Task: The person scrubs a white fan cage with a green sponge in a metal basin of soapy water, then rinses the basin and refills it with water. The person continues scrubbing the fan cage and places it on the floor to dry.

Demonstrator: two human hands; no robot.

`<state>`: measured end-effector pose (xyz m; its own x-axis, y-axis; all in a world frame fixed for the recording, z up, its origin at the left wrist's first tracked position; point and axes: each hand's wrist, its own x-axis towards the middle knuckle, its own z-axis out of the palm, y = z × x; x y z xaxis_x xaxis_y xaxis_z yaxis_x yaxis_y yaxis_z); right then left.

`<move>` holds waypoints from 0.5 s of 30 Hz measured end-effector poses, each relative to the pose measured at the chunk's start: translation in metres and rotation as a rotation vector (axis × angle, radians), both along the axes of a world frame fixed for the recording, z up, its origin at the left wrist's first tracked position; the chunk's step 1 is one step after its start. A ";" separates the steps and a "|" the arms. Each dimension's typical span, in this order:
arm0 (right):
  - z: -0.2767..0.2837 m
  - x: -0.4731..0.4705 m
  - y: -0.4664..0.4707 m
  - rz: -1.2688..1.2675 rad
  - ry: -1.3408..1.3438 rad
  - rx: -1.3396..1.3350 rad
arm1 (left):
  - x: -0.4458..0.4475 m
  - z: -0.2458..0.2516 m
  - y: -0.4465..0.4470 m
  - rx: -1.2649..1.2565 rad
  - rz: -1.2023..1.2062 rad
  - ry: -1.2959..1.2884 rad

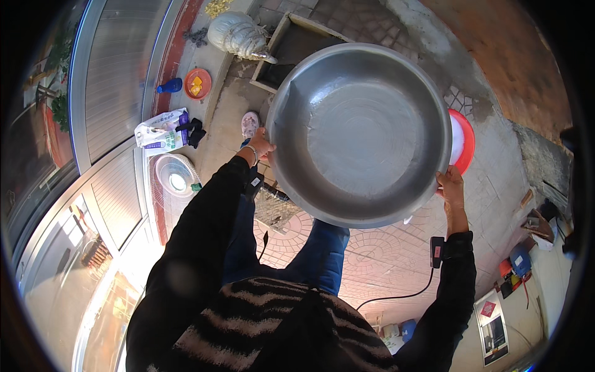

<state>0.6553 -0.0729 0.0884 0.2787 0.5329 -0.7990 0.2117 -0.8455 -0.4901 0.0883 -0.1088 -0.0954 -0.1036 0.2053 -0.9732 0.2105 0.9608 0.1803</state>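
A large round metal basin (362, 135) is held up in front of me, its inside facing the camera and holding nothing that I can see. My left hand (261, 145) grips its rim at the left, with a bracelet or watch at the wrist. At the lower right of the rim, my right hand (451, 182) grips it too. Behind the basin's right edge shows part of a red plastic basin (468, 144) with white contents, perhaps suds. The basin hides much of the ground below it.
At the left stand an electric fan (174, 179), a printed plastic bag (160, 132), a blue bottle (170, 85) and an orange dish (198, 84) with yellow pieces. A tied pale sack (237, 35) lies by a low rectangular trough (297, 46). Household items line the right wall.
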 end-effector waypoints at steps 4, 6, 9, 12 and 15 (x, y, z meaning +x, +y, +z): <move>-0.099 -0.014 -0.006 -0.001 -0.053 -0.087 | -0.041 -0.028 0.013 0.081 0.045 0.050; -0.140 -0.023 -0.005 0.050 -0.055 -0.091 | -0.057 -0.043 0.022 0.174 0.073 0.073; -0.187 -0.041 -0.003 0.057 -0.046 -0.099 | -0.080 -0.068 0.036 0.319 0.033 0.145; -0.222 -0.059 0.006 0.072 -0.076 -0.156 | -0.103 -0.090 0.048 0.378 0.105 0.130; -0.240 -0.071 0.016 0.067 -0.016 -0.208 | -0.117 -0.106 0.062 0.410 0.051 0.142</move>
